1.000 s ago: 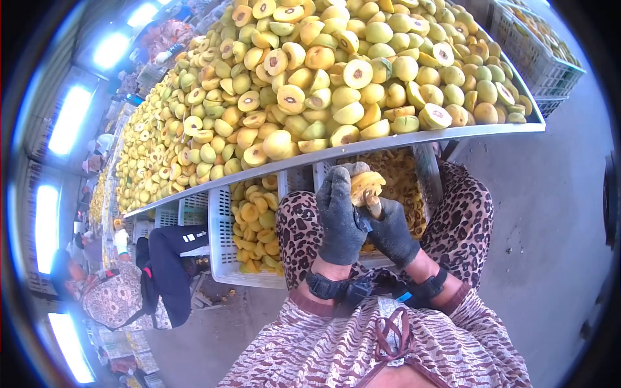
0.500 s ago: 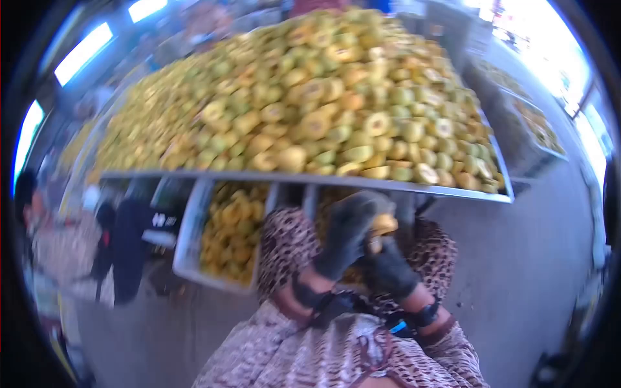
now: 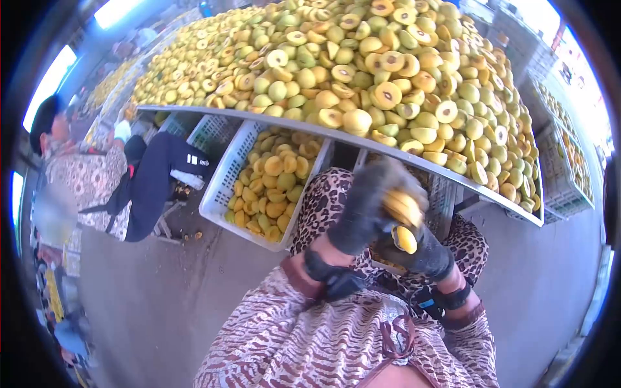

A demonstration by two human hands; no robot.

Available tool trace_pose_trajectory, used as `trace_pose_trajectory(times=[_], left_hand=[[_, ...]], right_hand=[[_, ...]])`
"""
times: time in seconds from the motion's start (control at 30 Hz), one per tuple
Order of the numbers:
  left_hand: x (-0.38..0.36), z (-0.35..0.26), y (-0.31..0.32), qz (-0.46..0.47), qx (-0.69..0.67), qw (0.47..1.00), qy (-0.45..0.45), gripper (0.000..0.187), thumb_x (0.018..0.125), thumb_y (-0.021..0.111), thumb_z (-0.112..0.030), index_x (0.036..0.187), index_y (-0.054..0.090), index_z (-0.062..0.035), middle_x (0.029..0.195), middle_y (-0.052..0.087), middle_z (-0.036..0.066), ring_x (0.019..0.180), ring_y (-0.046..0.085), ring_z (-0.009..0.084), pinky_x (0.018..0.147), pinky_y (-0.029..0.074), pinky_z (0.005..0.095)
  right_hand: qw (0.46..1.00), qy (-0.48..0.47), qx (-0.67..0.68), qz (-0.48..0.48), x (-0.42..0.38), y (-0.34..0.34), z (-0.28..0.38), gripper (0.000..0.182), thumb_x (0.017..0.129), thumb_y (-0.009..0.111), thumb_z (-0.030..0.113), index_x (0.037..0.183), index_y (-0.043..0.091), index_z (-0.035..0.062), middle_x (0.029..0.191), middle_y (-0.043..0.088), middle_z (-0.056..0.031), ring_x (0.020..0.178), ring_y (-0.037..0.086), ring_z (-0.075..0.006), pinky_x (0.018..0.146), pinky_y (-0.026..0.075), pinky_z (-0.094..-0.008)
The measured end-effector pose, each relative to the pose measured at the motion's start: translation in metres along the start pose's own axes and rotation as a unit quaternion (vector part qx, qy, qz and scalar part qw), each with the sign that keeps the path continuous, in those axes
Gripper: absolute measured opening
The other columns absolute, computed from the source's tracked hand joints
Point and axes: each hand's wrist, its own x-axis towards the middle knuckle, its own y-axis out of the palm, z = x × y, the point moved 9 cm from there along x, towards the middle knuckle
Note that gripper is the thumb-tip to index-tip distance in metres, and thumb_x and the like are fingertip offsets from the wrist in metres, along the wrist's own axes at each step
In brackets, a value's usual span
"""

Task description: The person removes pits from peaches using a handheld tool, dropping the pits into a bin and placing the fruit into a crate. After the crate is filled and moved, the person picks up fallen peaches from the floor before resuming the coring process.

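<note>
My left hand (image 3: 370, 205), in a dark glove and smeared by motion, is closed around a yellow peach half (image 3: 402, 208) in front of my lap. Just below it is my right hand (image 3: 424, 253), also dark-gloved, with its fingers curled. A smaller yellow fruit piece (image 3: 405, 240) shows at the right hand's fingertips, with a thin dark edge beside it. What the right fingers grip is hidden. Beyond both hands, a large heap of halved peaches (image 3: 388, 95) lies on a metal-edged table (image 3: 291, 129), many with brown pit hollows facing up.
A white crate (image 3: 217, 200) of peach halves stands left of my knee, under the table edge. Farther left sits another person (image 3: 90, 174) in a patterned top. Stacked crates (image 3: 559, 161) of fruit stand at the right. Scraps lie on the grey floor (image 3: 174, 284).
The view has turned, so the table, crate and seated person appear farther right. Both hands remain together with the fruit, and the smaller yellow piece shows more clearly below the left hand.
</note>
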Motion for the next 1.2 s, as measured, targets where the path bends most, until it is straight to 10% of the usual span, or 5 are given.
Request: trace_pose_trajectory(times=[0.1,0.27,0.63,1.07,1.2], left_hand=[[-0.031,0.043,-0.103,-0.265,-0.204,0.927,-0.169,0.061,0.099,0.043,-0.057,0.089,0.067,-0.0011,0.081,0.069,0.012,0.073,0.069,0.019,0.069,0.058,0.0308],[-0.01,0.045,-0.204,-0.131,0.561,0.817,0.008,0.03,0.09,0.067,-0.029,0.098,0.071,-0.0001,0.091,0.071,0.015,0.091,0.068,0.0306,0.087,0.053,0.0394],[0.173,0.185,-0.073,0.053,0.629,0.77,-0.089,0.059,0.072,0.079,-0.027,0.122,0.057,-0.0035,0.118,0.059,0.02,0.111,0.057,0.038,0.094,0.046,0.0457],[0.058,0.085,0.049,0.255,0.184,0.947,-0.066,0.047,0.087,0.072,-0.031,0.122,0.061,-0.0012,0.113,0.062,0.012,0.11,0.059,0.0248,0.096,0.046,0.0355],[0.003,0.102,0.039,0.001,-0.15,0.94,-0.305,0.062,0.103,0.044,-0.045,0.141,0.041,0.0031,0.132,0.055,0.013,0.123,0.051,0.02,0.108,0.038,0.0329]], right_hand=[[0.999,0.025,-0.007,-0.033,0.005,-0.022,0.004,0.012,0.08,0.068,0.003,0.092,0.069,0.0026,0.075,0.068,-0.0046,0.067,0.064,-0.0149,0.063,0.052,-0.0292],[0.875,0.192,-0.443,0.026,-0.025,-0.029,-0.13,0.016,0.085,0.063,0.02,0.079,0.068,0.0058,0.073,0.068,-0.0138,0.068,0.067,-0.0309,0.062,0.054,-0.039],[0.955,0.15,0.062,-0.247,-0.028,-0.06,-0.118,0.005,0.082,0.069,0.006,0.079,0.067,0.0018,0.068,0.064,-0.0019,0.064,0.06,-0.0105,0.058,0.048,-0.0279],[0.835,0.14,0.459,-0.27,0.009,-0.09,-0.085,0.026,0.093,0.063,0.026,0.099,0.063,0.0007,0.059,0.055,-0.001,0.041,0.05,-0.0109,0.039,0.041,-0.0245],[0.802,0.198,0.492,-0.275,0.003,-0.068,-0.086,0.022,0.091,0.064,0.025,0.093,0.065,0.0033,0.057,0.053,-0.0006,0.036,0.046,-0.0119,0.033,0.036,-0.0255]])
